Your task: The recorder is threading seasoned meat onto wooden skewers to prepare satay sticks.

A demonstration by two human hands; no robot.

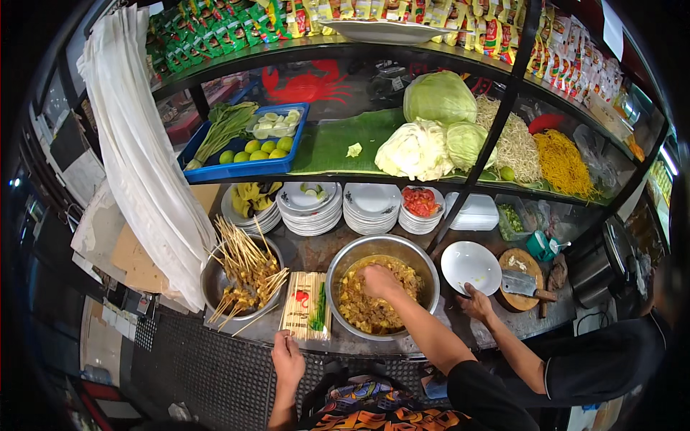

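Observation:
My right hand (379, 281) reaches into a large steel bowl (431, 293) of marinated meat pieces (372, 312). Its fingertips are hidden in the meat, so what they hold does not show. My left hand (288, 356) is curled at the counter's front edge, by the lower end of a pack of bamboo skewers (291, 307). Whether it pinches a skewer is too small to tell. Left of the pack, a second steel bowl (207, 283) holds many skewered meat sticks (242, 269). One thin skewer (255, 320) lies across the counter edge in front of it.
At right, another person's hand (477, 303) holds a white bowl (470, 265) beside a round chopping board (520, 304) with a cleaver (518, 282). Stacked plates (310, 218) line the back. Above, a shelf carries a blue tray (242, 171), cabbages (439, 97) and noodles (560, 159). A white curtain (140, 151) hangs left.

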